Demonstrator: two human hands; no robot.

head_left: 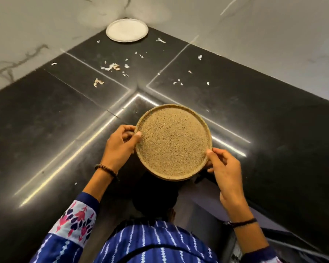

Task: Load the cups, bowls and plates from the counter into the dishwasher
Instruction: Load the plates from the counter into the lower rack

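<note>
A round tan speckled plate (172, 143) is up in the air, just above the black shiny stone counter (46, 120). It is near the person's side of the counter, by the inner corner of the edge. The plate has a low rim all the way round. Its inside is covered in tiny brown and sandy dots. I cannot tell if that is the plate's own pattern or small grains lying in it.

Two hands hold this plate, one on each side. The left hand (122, 143) grips the left rim, with the thumb on top and the fingers curled under. The right hand (224, 171) grips the lower right rim the same way, thumb on top, fingers tucked below. Both arms reach forward from the body. The left wrist wears a brown bead bracelet (106, 170) and the right wrist wears a thin dark band (241, 223).

Far back in the corner sits a round white plate (127, 30), flat on the counter and close to the grey marble walls (36, 25). Its inside looks plain white. Small white and tan peel bits (111, 67) lie scattered on the counter between the two plates.
</note>
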